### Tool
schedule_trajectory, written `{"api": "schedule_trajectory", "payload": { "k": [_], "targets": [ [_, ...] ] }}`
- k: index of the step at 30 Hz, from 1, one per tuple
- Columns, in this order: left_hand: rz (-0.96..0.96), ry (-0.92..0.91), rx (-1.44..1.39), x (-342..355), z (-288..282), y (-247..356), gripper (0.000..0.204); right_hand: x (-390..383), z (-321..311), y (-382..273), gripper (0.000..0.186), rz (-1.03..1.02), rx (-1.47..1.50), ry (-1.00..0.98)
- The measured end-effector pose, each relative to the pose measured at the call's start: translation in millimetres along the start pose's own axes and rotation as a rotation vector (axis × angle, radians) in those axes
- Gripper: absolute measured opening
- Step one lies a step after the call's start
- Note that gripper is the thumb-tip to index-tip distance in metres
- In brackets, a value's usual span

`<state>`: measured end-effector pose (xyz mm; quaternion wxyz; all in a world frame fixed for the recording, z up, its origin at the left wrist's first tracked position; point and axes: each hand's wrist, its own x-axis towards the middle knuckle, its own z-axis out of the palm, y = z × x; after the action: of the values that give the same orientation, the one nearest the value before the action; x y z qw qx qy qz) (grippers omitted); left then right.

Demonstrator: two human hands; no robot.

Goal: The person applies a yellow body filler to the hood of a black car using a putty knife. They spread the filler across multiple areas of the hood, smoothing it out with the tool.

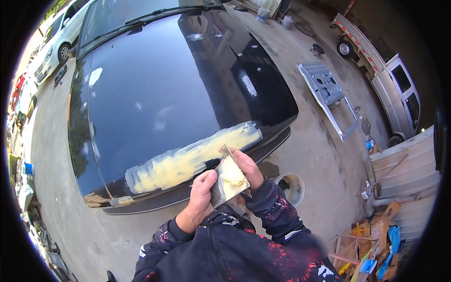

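Note:
In front of my body, my right hand (250, 170) is wrapped round a small flat board from its right side. A lump of pale yellow body filler (233, 175) sits on that board. My left hand (201, 197) is closed, thumb on top, on a thin grey spreader (217, 191) that overlaps the board's left side; its exact outline is hard to make out. Just beyond my hands is the dark car hood (155, 94). A long band of smeared yellow filler (188, 162) runs along its near edge, with greyish sanded borders.
Lighter sanded patches (248, 84) dot the hood. On the floor to the right lie a grey door panel (324, 94) and an open round bucket (292, 188). A heap of cardboard scraps (371, 235) fills the lower right. A white car (58, 37) and a silver truck (397, 94) stand farther off.

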<state>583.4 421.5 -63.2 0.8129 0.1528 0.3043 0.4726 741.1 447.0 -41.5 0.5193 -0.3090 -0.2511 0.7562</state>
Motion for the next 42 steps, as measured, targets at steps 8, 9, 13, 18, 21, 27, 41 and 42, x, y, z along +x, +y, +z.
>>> {"api": "schedule_trajectory", "payload": {
  "k": [8,9,13,18,21,27,41,42],
  "targets": [
    [0.241,0.115,-0.009,6,-23,45,0.03,-23,-19,8,0.033,0.037,-0.219,0.187],
    [0.254,0.122,0.007,4,-28,46,0.03,-25,-22,9,0.027,0.013,-0.183,0.256],
    [0.27,0.188,0.019,-2,-42,49,0.028,-24,-22,19,0.023,-0.135,-0.114,0.276],
    [0.176,0.108,-0.037,-14,-59,52,0.032,-10,-8,34,0.027,-0.144,-0.049,0.379],
    [0.046,0.04,0.003,-22,-65,49,0.034,-8,5,36,0.039,0.073,0.17,0.037],
    [0.115,-0.034,-0.08,-37,-65,47,0.032,3,29,55,0.038,0.375,0.14,-0.224],
    [0.738,0.445,-0.374,-85,-45,-16,0.032,91,-40,95,0.03,0.909,-0.275,-0.432],
    [0.777,0.477,-0.374,-94,-42,-27,0.032,87,-36,100,0.03,0.918,-0.386,-0.475]
  ]
}}
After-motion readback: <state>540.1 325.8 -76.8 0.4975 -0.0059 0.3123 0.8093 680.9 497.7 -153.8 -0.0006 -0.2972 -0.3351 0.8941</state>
